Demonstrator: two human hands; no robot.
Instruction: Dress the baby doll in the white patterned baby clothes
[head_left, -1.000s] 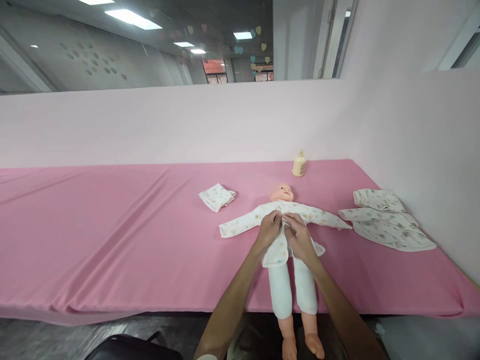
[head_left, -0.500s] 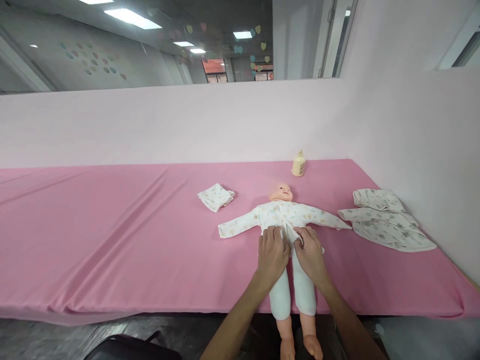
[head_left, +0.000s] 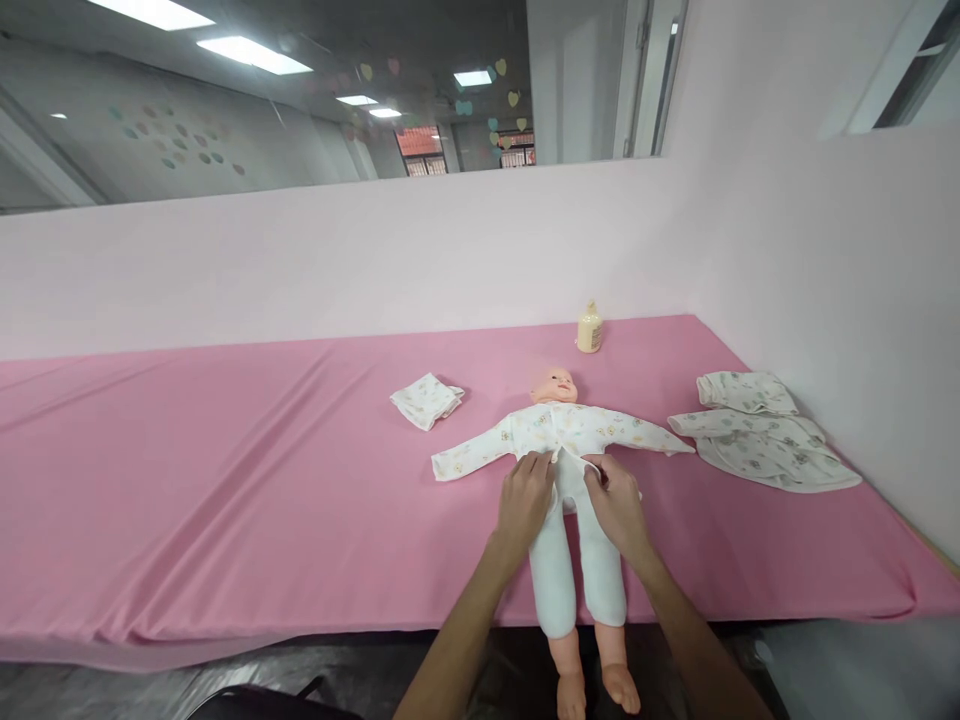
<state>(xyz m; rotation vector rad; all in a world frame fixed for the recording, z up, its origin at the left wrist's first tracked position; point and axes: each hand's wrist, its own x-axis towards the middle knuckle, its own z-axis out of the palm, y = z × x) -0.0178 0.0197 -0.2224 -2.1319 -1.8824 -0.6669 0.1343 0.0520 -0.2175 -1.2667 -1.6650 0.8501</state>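
Observation:
A baby doll lies on its back on the pink-covered table, bare feet hanging past the front edge. It wears a white baby shirt with a small print, its long sleeves stretched out sideways. Below the chest the shirt front parts, and the doll's plain white lower body shows between my hands. My left hand is closed on the shirt's front edge at the waist. On the other side, my right hand pinches the opposite front edge. Fingertips are partly hidden on both hands.
A folded printed cloth lies left of the doll. Behind its head stands a pale yellow pump bottle. More printed baby clothes lie at the right, near the right sleeve's end. Walls border the pink sheet behind and at right.
My hands have drawn slightly apart with the shirt edges, so more of the doll's white lower body shows between them. The view has shifted a little.

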